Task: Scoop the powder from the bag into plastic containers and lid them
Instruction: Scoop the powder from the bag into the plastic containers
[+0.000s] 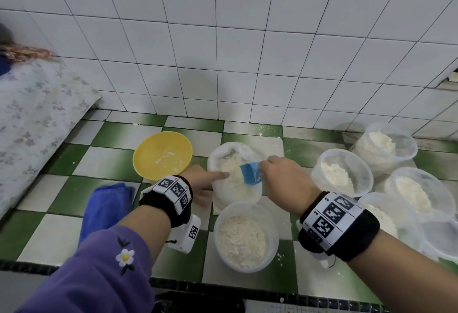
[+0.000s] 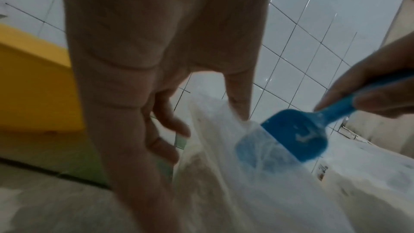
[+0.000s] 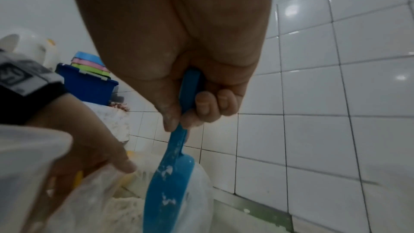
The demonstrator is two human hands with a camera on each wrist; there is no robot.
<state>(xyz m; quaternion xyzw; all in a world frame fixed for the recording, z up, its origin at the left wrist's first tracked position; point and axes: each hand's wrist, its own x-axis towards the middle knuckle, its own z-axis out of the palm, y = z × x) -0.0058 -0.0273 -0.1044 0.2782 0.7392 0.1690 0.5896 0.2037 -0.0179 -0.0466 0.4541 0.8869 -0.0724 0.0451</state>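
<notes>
A clear plastic bag (image 1: pixel 235 188) of white powder lies open in the middle of the green-and-white tiled counter. My right hand (image 1: pixel 266 171) grips the handle of a blue scoop (image 1: pixel 251 172), whose bowl sits inside the bag's mouth, dusted with powder. In the right wrist view the fingers curl round the scoop (image 3: pixel 170 192). My left hand (image 1: pixel 213 183) holds the bag's left rim, index finger laid along it; the left wrist view shows that fingertip on the bag (image 2: pixel 246 192). A round clear container (image 1: pixel 245 236), nearly full of powder and without a lid, stands just in front of the bag.
Several more open containers with powder (image 1: pixel 342 174) crowd the right side up to the wall. A yellow bowl (image 1: pixel 162 155) sits left of the bag and a blue cloth (image 1: pixel 106 208) lies by my left wrist. A floral cloth (image 1: pixel 32 119) covers the far left.
</notes>
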